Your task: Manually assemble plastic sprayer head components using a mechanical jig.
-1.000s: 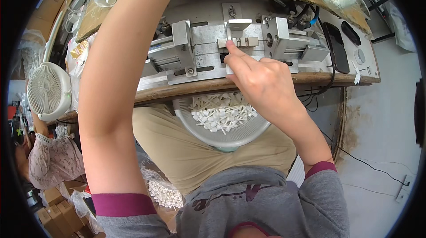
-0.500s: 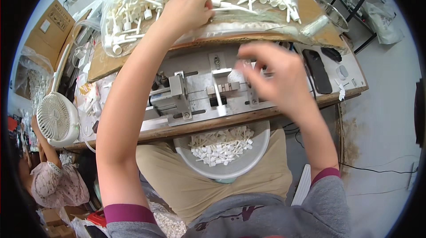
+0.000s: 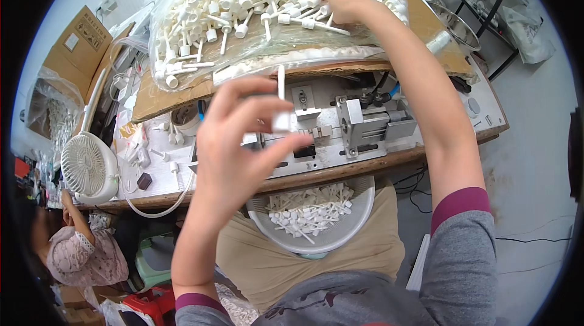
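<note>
My left hand (image 3: 234, 134), somewhat blurred, is raised over the near side of the bench. Between its thumb and fingers is a white plastic capped stem (image 3: 281, 86), with the stem pointing up and the wide cap down. Just right of that hand lies a metal fixture (image 3: 311, 132) with clamp blocks; part of it is hidden behind the hand. My right hand (image 3: 345, 2) reaches into a heap of similar white capped stems (image 3: 243, 6) on clear plastic film. Its fingertips sink among the pieces, and whether they grip one is hidden.
A grey basket (image 3: 364, 219) of white pieces rests between my legs beneath the bench edge. A white fan (image 3: 90, 168) stands at the left, near loose pieces. Cardboard (image 3: 155, 100) lies under the heap. Another person (image 3: 88, 250) sits at far left; metal bowls (image 3: 457, 31) stand at right.
My left hand has come back from the heap to the fixture and now has a capped stem in it. My right hand has moved from beside the fixture up into the heap. The view has shifted slightly.
</note>
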Motion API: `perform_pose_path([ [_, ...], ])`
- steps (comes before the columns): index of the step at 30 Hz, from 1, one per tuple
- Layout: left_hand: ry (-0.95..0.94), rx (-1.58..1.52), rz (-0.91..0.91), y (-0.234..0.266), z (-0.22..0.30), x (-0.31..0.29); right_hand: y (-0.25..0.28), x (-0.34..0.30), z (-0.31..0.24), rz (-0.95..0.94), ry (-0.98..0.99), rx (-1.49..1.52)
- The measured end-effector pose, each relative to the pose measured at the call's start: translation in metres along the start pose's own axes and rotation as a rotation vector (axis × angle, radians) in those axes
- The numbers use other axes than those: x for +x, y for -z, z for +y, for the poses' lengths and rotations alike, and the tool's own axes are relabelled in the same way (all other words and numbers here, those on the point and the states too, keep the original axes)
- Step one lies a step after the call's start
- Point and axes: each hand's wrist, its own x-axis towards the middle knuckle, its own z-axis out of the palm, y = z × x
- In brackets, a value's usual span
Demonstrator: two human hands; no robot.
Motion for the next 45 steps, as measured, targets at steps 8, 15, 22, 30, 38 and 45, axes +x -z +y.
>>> perform_pose_path([
  [8,0.015,0.097,-0.091,-0.035,-0.004,-0.06,0.021,-0.017,-0.025,-0.07,0.073,0.196],
  [15,-0.041,0.373,-0.067,-0.066,-0.02,-0.079,0.045,-0.057,-0.064,0.172,0.193,0.168],
  [22,-0.098,0.488,-0.192,-0.064,-0.019,-0.063,0.035,-0.073,-0.041,0.69,0.308,0.214],
  [30,0.012,0.399,-0.267,-0.06,-0.021,-0.06,0.071,-0.11,-0.038,0.125,-0.327,1.183],
  [38,-0.07,-0.122,0.169,-0.04,-0.001,-0.037,0.066,-0.172,-0.127,-0.41,-0.174,1.764],
  [45,0.039,0.041,0.016,-0.035,0.001,-0.062,0.046,-0.112,-0.077,0.395,-0.054,0.67],
])
